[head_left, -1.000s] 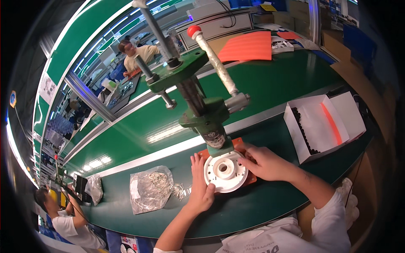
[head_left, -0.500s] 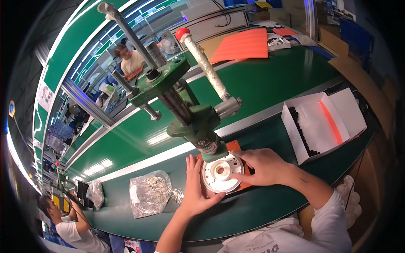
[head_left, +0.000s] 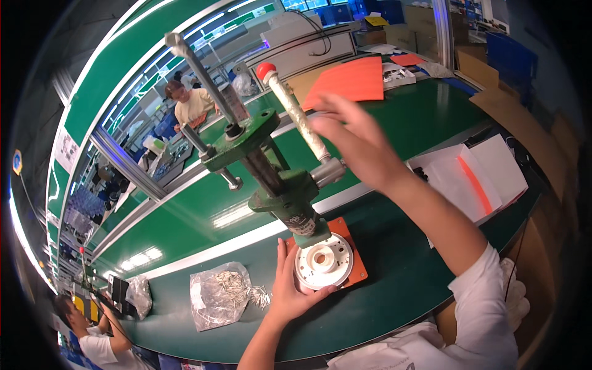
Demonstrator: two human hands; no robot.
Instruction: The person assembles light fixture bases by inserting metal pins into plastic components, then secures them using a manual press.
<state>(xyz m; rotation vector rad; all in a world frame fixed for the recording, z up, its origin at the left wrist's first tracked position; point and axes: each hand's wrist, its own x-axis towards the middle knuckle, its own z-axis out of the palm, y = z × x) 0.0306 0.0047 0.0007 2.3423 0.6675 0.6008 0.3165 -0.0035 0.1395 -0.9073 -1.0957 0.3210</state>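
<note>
A white round plastic part [head_left: 338, 261] with a raised ring at its centre rests on an orange plate [head_left: 356, 271] beneath the head of a green hand press [head_left: 290, 203]. My left hand [head_left: 291, 295] grips the part's left side, fingers along the edge and thumb at the front rim. Raised beside the red-knobbed press lever [head_left: 290, 98] is my right hand [head_left: 361, 145], open and blurred by motion. Its fingers are stretched out and its thumb side overlaps the lever's wrapped shaft; whether it touches the lever, I cannot tell.
A clear bag of small metal pins [head_left: 222, 293] lies left, with loose pins [head_left: 260, 297] beside it. At the right, an open white box [head_left: 459, 185] is partly behind my forearm. Orange foam sheets [head_left: 351, 80] lie at the back. Co-workers sit far left and beyond the bench.
My right hand has let go of the white part's right side and risen to the press lever. My left hand stays on the part. The view has shifted slightly.
</note>
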